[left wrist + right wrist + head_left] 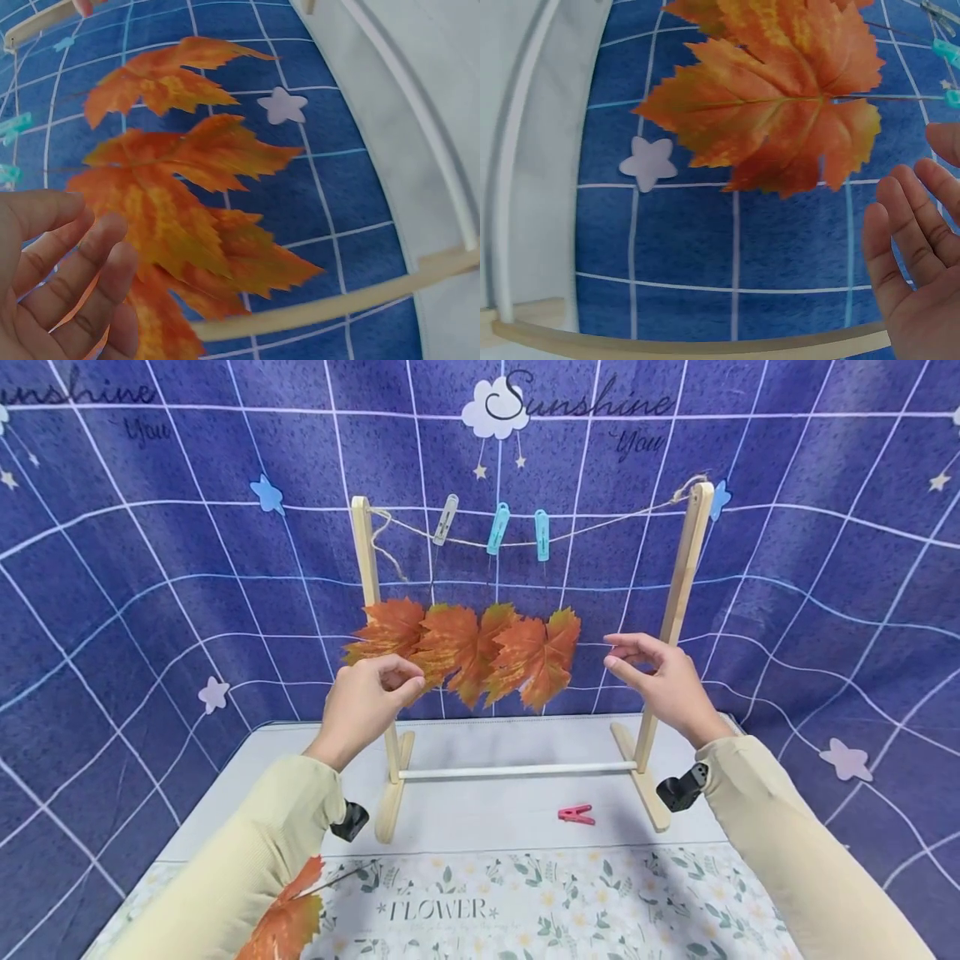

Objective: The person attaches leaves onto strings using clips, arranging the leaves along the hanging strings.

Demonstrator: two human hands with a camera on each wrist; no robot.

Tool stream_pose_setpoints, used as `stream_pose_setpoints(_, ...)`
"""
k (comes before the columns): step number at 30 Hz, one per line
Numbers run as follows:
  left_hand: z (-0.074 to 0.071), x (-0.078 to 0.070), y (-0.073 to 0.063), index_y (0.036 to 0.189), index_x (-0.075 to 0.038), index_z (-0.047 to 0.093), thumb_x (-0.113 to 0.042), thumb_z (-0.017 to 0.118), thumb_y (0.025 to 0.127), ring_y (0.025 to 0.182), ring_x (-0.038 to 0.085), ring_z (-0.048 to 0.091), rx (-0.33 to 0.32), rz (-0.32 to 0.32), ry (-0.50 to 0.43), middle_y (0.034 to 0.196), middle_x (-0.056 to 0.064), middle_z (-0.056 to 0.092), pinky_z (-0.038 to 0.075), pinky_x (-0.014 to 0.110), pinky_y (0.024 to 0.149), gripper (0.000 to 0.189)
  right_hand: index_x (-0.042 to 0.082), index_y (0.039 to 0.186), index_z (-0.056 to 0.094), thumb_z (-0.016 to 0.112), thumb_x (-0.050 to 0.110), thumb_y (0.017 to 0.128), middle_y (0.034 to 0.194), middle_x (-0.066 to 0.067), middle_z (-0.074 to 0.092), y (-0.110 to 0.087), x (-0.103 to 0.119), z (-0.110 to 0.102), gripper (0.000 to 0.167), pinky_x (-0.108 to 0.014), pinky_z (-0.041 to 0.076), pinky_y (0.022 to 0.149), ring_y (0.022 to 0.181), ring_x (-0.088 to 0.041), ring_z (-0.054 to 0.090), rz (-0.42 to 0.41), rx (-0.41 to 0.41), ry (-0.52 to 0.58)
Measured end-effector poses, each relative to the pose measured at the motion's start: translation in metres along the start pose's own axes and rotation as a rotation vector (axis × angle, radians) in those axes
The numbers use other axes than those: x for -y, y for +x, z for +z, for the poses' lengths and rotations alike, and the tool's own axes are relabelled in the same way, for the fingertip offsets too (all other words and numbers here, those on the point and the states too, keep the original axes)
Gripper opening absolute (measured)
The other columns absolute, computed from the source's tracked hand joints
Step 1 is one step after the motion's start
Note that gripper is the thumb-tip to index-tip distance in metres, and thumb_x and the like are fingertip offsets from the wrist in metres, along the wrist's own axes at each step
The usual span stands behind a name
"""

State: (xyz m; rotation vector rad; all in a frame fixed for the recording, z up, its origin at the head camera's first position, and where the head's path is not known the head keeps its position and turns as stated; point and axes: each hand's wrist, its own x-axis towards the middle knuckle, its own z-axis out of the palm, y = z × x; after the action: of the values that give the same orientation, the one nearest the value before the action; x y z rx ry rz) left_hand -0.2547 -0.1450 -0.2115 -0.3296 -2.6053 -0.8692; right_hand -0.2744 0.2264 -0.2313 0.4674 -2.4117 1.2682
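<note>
Three orange maple-like leaves hang in a row by their stems from clothespins on a twine line: a grey clothespin point(446, 520) and two turquoise clothespins, the middle one point(497, 529) and the right one point(542, 536). The rightmost leaf point(534, 660) partly covers the middle leaf point(457, 647), which overlaps the left leaf point(390, 631). My left hand point(367, 702) is raised in front of the left leaf, its fingers loosely bent around nothing. To the right of the leaves my right hand point(660, 681) hovers near the right post, also holding nothing, fingers relaxed point(904, 225).
The wooden frame has a left post point(367, 552), a right post point(684, 577) and a white crossbar point(517, 771). A pink clothespin point(576, 814) lies on the white table point(480, 827). Another orange leaf point(285, 922) rests on the flowered mat point(585, 902), partly behind my left sleeve.
</note>
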Motion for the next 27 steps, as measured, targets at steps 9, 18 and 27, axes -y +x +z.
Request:
stream_pose_setpoints(9, 0.004, 0.03, -0.023, 0.102, -0.012, 0.078, -0.024, 0.07, 0.097, 0.082, 0.024, 0.07, 0.022, -0.017, 0.054, 0.087, 0.004, 0.076, 0.052, 0.041, 0.068, 0.016, 0.003, 0.132, 0.065, 0.065, 0.022, 0.102, 0.108, -0.013, 0.068, -0.014, -0.024, 0.015, 0.036, -0.021, 0.051, 0.072, 0.093, -0.014, 0.063, 0.03, -0.001, 0.056)
stream_pose_setpoints(18, 0.013, 0.065, -0.043, 0.104, -0.011, 0.078, -0.024, 0.07, 0.096, 0.081, 0.024, 0.07, 0.07, -0.096, 0.075, 0.087, 0.004, 0.075, 0.05, 0.039, 0.063, 0.017, 0.001, 0.133, 0.063, 0.065, 0.02, 0.101, 0.111, -0.016, 0.069, -0.033, -0.047, 0.024, 0.037, -0.026, 0.053, 0.072, 0.088, -0.01, 0.062, 0.091, 0.02, 0.055)
stream_pose_setpoints(27, 0.025, 0.092, -0.061, 0.103, -0.011, 0.077, -0.022, 0.069, 0.095, 0.083, 0.026, 0.07, 0.154, -0.157, 0.097, 0.09, 0.005, 0.075, 0.051, 0.04, 0.063, 0.016, 0.0, 0.131, 0.065, 0.066, 0.019, 0.101, 0.108, -0.016, 0.069, -0.048, -0.06, 0.029, 0.035, -0.023, 0.049, 0.074, 0.091, -0.01, 0.06, 0.119, 0.021, 0.049)
